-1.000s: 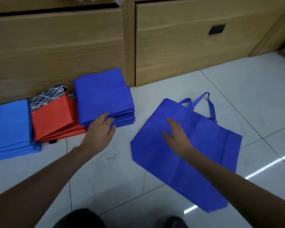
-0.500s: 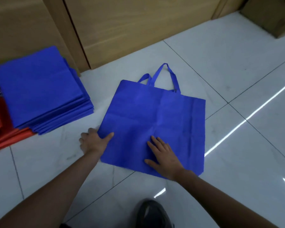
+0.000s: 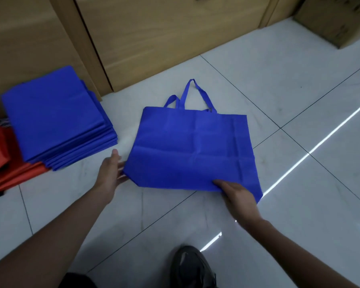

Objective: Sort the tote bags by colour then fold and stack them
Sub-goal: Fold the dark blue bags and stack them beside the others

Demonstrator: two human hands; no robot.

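A dark blue tote bag (image 3: pixel 191 146) lies flat on the white tiled floor with its handles (image 3: pixel 193 94) pointing away from me. My left hand (image 3: pixel 110 173) is at its near left corner, fingers straight and touching the edge. On the bag's near edge, toward the right corner, my right hand (image 3: pixel 237 194) rests with flat fingers. A stack of folded dark blue bags (image 3: pixel 54 121) sits to the left. Folded red bags (image 3: pixel 13 175) lie partly under and beside it at the left edge of the view.
A wooden cabinet (image 3: pixel 154 38) with drawers runs along the back. A cardboard box (image 3: pixel 337 17) stands at the far right. My shoe (image 3: pixel 191 267) is on the floor just below the bag. Bare tiles extend to the right.
The bag has been turned square to me. My left hand left the folded stack and came to the bag's near left corner. My right hand slid from the bag's middle to its near edge.
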